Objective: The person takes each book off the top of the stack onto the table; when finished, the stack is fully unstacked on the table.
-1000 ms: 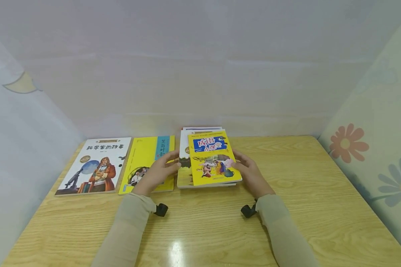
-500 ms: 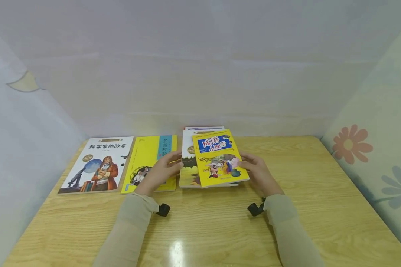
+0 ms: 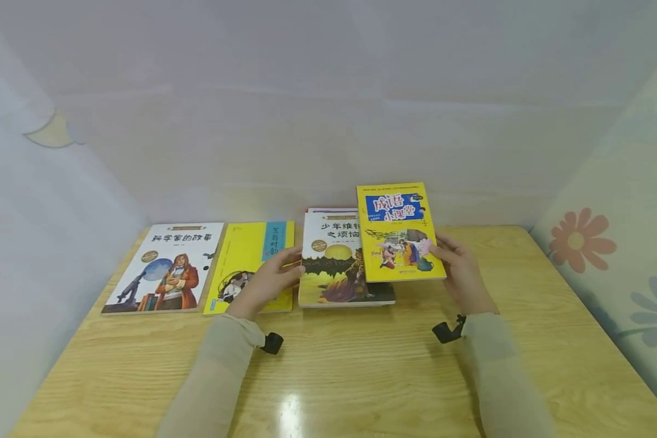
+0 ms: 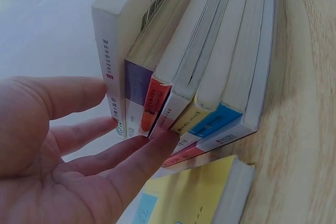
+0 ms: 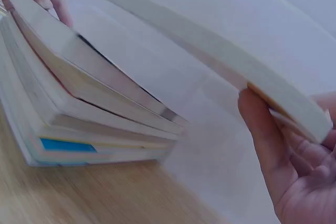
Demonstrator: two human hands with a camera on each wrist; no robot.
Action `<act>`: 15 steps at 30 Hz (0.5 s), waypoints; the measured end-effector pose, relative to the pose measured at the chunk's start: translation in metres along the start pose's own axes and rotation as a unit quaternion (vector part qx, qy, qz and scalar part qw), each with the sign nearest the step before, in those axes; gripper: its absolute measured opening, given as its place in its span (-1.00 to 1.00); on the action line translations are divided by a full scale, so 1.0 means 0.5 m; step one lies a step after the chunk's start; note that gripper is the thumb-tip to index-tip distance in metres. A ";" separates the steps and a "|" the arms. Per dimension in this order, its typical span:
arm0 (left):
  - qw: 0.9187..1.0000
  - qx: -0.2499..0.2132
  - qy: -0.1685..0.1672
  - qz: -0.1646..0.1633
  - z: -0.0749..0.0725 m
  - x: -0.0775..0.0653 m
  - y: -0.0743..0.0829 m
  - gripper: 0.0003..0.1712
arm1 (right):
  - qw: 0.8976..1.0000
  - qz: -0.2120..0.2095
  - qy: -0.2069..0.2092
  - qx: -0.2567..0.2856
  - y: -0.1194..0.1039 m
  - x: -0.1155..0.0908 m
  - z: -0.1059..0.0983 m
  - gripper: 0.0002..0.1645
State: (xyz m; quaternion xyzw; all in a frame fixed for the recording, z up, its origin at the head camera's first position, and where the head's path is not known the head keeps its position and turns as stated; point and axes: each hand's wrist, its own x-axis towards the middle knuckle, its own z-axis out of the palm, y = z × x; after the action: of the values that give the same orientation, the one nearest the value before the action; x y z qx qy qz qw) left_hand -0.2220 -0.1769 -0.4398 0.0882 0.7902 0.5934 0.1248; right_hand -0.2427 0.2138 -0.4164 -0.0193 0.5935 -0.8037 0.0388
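Note:
My right hand [image 3: 461, 274] pinches a yellow book [image 3: 396, 267] by its right edge, thumb on the cover. The book is held above the right part of a stack of books [image 3: 328, 289]. In the right wrist view, a gap shows between the raised book [image 5: 210, 40] and the stack [image 5: 100, 114]. My left hand [image 3: 268, 283] rests its extended fingertips against the stack's left side. Several spines [image 4: 157, 103] show there in the left wrist view. The stack's top book has a dark and yellow picture on a white cover.
Left of the stack lies a yellow book with a blue strip [image 3: 235, 243], partly under my left hand. Farther left is a white book with a figure in a red coat [image 3: 164, 267]. A pale cloth wall [image 3: 328, 134] rises behind the wooden table [image 3: 328, 371].
My right hand has lifted the yellow book off the stack and moved it up and right, uncovering more of the top book's cover. My left hand has stayed at the stack's left side.

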 end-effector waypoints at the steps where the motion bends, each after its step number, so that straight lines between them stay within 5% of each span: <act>1: 1.000 -0.003 0.000 0.001 -0.001 -0.001 0.001 -0.27 | 1.000 0.003 0.007 0.002 -0.006 0.000 -0.007 -0.39; 8: 1.000 -0.019 -0.006 0.011 -0.001 -0.001 0.008 -0.27 | 0.997 0.038 0.058 -0.032 -0.028 -0.003 -0.077 -0.26; 15: 1.000 -0.021 -0.003 0.003 0.000 -0.003 0.006 -0.28 | 0.991 0.073 0.077 -0.078 -0.001 0.003 -0.120 -0.29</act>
State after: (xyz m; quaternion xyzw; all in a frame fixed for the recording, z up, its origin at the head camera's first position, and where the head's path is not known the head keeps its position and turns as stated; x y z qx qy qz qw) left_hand -0.2206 -0.1763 -0.4370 0.0899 0.7772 0.6096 0.1275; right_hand -0.2491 0.2709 -0.4336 0.0831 0.6556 -0.7489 0.0494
